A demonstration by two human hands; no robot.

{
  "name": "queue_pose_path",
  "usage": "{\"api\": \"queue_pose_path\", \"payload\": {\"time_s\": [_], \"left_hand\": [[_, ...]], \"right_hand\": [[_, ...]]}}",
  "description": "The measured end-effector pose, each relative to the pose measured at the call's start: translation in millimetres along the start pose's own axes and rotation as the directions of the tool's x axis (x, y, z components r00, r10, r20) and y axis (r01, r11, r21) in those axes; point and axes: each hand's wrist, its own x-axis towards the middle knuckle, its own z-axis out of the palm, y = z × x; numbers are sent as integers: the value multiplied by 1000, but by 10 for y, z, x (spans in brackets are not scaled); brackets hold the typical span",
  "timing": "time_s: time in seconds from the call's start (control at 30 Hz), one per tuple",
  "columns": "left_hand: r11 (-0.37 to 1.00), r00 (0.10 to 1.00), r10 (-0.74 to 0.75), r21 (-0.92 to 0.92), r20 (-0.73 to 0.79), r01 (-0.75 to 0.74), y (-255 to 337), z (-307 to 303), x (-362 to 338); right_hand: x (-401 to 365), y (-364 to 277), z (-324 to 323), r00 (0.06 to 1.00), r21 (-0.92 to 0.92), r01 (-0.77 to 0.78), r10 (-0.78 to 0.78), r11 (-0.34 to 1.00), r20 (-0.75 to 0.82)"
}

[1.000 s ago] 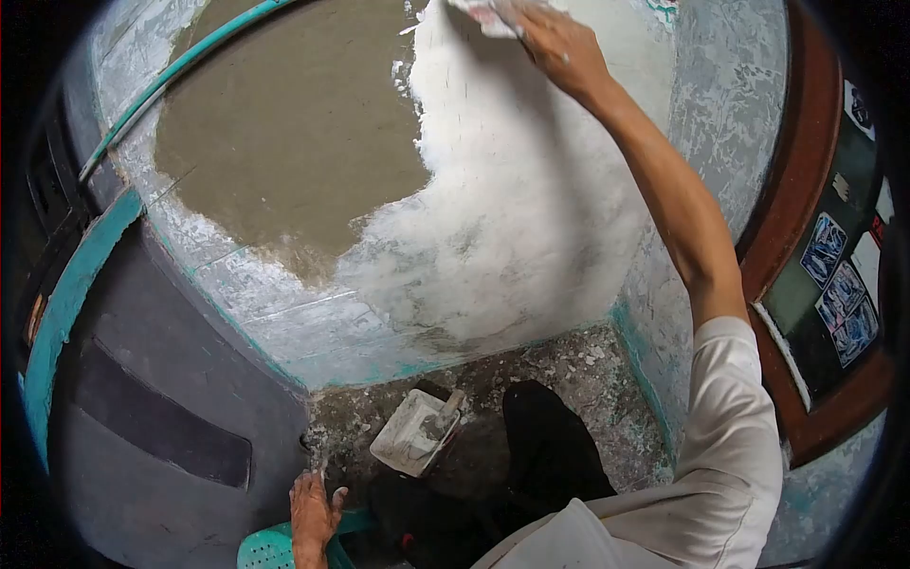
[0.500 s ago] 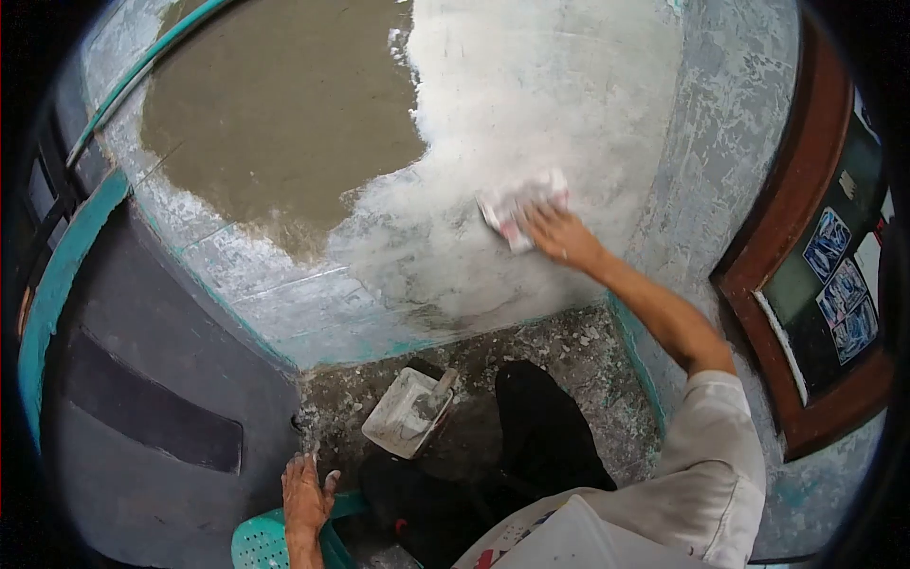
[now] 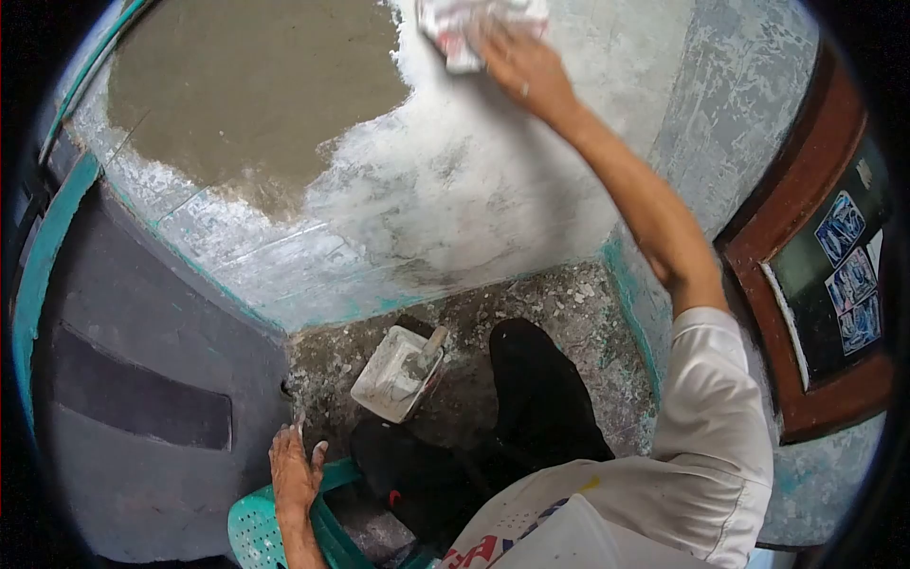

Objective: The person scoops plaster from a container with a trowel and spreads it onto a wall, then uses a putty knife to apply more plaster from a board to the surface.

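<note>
High on the wall (image 3: 720, 104), the right hand (image 3: 521, 66) grips a cloth (image 3: 469, 28) and presses it flat against the wall. Around the hand there is a white coat (image 3: 493, 190) that runs down almost to the floor (image 3: 569, 303). To the left a big brown patch (image 3: 246, 85) is bare. I think about half is done and that patch is left. Down low, the left hand (image 3: 292, 474) lies open on a green chair (image 3: 258, 533). A tray (image 3: 393, 375) of white paste sits on the floor.
</note>
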Motion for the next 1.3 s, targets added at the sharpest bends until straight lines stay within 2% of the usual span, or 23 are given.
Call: {"api": "queue_pose_path", "payload": {"time_s": [0.03,0.1,0.17,0.2,0.27,0.33,0.4,0.47,0.53,0.63,0.7,0.77,0.83,0.87,0.93,1.0,1.03,1.07,1.13,1.2,1.3], "left_hand": [[1000,1000,-6,-16,10,6,-8,0,15],[999,1000,5,-43,10,-5,-11,42,6],[999,999,-47,21,19,47,-39,68,-4],[999,999,-29,15,19,28,-38,45,-13],[1000,1000,-19,23,3,19,-133,112,-6],[1000,1000,1,24,-5,0,-160,154,-1],[1000,999,-8,-18,32,9,-97,78,2],[998,998,-17,-57,64,21,-165,148,22],[1000,997,-4,-6,-77,3,-374,381,2],[992,993,54,117,-108,-42,-291,305,-15],[994,997,37,102,-74,-29,-232,209,-23],[997,998,31,75,-46,-27,-172,190,5],[1000,1000,-21,-12,14,22,-183,156,19],[999,999,-14,45,-37,15,-158,181,-2],[1000,1000,-19,14,-24,19,-122,139,7],[1000,1000,-13,-9,6,13,-102,95,39],[1000,1000,-3,-19,16,3,-98,87,38],[999,1000,4,-33,27,-3,-105,93,14],[1000,1000,28,12,-9,-28,-178,193,5],[997,998,43,58,-50,-40,-199,206,-22],[999,999,23,-27,-22,-24,-113,97,13]], "right_hand": [[-259,-135,86,995,3,-20,20,1000,100],[-893,-494,154,972,43,95,-102,995,212],[-1235,-702,-208,934,155,35,-87,987,346],[-1258,-551,-262,941,135,41,-84,990,329],[-1396,-285,-378,948,160,-98,43,982,315],[-1048,204,-592,981,117,-152,135,981,138],[-704,620,-668,979,-36,-196,198,980,45],[-421,931,-664,978,-54,-207,205,977,-40],[-249,1113,-533,980,-94,-197,193,976,-48],[-311,1082,-114,983,-161,-184,185,970,-12],[-542,765,59,970,-10,-244,244,970,-3],[-903,479,-16,981,108,-174,163,979,106],[-1126,207,-318,962,114,-175,146,978,232],[-1112,247,-407,966,114,-162,134,980,222],[-1122,377,-593,961,155,-273,262,949,88],[-899,770,-706,836,-134,-537,547,833,50],[-622,911,-807,767,-148,-636,642,757,-11],[-513,1141,-767,742,-120,-670,666,733,-74],[-275,1409,-589,662,-176,-746,745,642,-86],[-63,1307,-303,661,-182,-747,742,639,-110],[362,922,32,627,-169,-777,769,607,-123]]}}
